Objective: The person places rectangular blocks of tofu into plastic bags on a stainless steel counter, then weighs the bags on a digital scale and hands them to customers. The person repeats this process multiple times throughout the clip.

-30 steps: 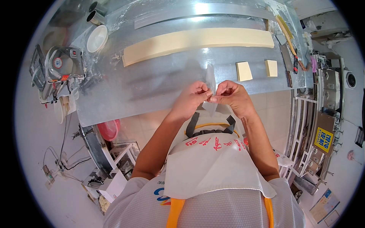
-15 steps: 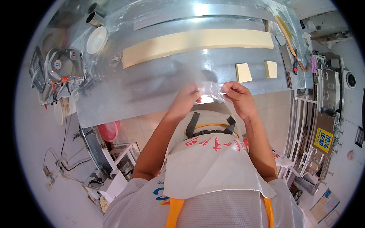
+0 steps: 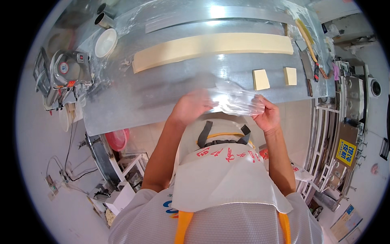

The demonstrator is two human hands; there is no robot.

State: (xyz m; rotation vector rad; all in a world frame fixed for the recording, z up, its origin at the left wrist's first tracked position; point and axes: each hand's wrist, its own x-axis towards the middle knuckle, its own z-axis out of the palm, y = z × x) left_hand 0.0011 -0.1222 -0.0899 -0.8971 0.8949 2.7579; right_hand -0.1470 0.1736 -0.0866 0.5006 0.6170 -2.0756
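A clear plastic bag (image 3: 235, 99) is stretched between my two hands over the near edge of the metal table. My left hand (image 3: 191, 106), smeared a little by motion, grips its left end. At the right end my right hand (image 3: 267, 114) pinches the plastic between thumb and fingers. Beyond the bag lies a long pale strip of dough (image 3: 213, 46), running across the table. Two small cut dough pieces, a nearer one (image 3: 261, 79) and one farther right (image 3: 290, 76), rest right of the bag.
A long metal straightedge (image 3: 215, 17) lies behind the dough. At the left are a white bowl (image 3: 106, 42), a metal cup (image 3: 104, 20) and a scale (image 3: 69, 69). A brush (image 3: 305, 34) and a knife (image 3: 305, 61) lie along the table's right side. A pink basin (image 3: 118, 139) is below.
My hands have moved apart, the left one leftward and the right one rightward and slightly nearer. The plastic between them has spread wider.
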